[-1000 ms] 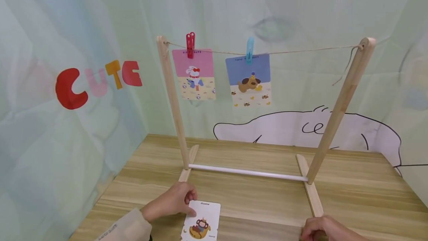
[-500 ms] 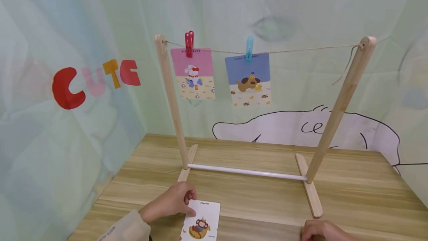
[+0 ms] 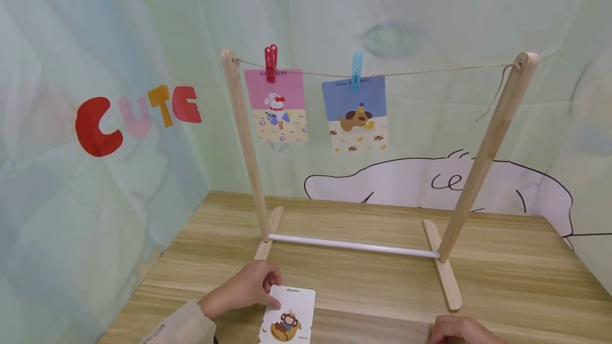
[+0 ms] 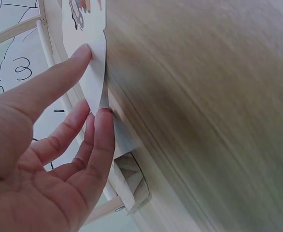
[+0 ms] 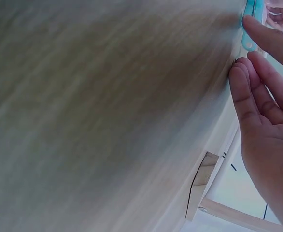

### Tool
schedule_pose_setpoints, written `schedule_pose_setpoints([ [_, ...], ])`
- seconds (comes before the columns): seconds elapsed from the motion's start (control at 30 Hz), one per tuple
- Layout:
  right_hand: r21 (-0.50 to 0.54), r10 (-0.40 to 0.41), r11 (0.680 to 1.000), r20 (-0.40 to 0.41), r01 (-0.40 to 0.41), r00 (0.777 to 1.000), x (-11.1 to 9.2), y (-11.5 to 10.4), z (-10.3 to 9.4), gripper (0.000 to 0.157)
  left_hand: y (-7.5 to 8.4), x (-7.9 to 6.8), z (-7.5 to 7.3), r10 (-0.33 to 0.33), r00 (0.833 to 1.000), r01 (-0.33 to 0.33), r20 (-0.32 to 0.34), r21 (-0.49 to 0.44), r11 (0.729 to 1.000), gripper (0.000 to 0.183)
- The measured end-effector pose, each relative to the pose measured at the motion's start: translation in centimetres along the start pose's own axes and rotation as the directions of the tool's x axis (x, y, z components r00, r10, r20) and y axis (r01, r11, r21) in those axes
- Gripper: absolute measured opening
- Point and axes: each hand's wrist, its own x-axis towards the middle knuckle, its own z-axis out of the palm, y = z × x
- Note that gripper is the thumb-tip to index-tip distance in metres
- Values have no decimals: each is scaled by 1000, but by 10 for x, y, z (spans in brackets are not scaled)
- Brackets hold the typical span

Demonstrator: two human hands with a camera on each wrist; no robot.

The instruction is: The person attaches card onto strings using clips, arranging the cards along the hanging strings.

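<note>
My left hand (image 3: 252,284) pinches the corner of a white card (image 3: 290,309) with a monkey drawn on it, the thumb on its face and fingers beneath, at the near side of the table. In the left wrist view, the card (image 4: 97,60) bends slightly where it is held. My right hand (image 3: 461,329) rests low at the right front, fingers curled. The right wrist view reveals a teal clothespin (image 5: 250,36) between the thumb and fingertips; the head view hides it. A pink card (image 3: 277,89) and a blue dog card (image 3: 357,100) hang from a string.
A wooden frame (image 3: 483,169) with two posts carries the string (image 3: 430,72). Red (image 3: 270,62) and light blue (image 3: 356,70) clothespins hold the hanging cards. A white rod (image 3: 354,246) joins the posts above the wooden table (image 3: 373,291). Printed cloth (image 3: 454,15) stands behind.
Both hands stay almost still, with the card in the same place. The view shifts very slightly, and the right hand sits a touch lower in it than a second ago.
</note>
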Motion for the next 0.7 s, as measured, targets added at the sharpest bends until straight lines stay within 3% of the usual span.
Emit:
schedule_pose_setpoints([
  [0.5, -1, 39, 999, -21, -39, 999, 1, -2, 2, 27, -1, -2, 0, 10, 1000, -10, 3, -39, 999, 35],
  [0.7, 88, 137, 987, -8, -136, 991, 2, -6, 3, 24, 0, -2, -2, -42, 999, 44, 23, -120, 992, 33],
])
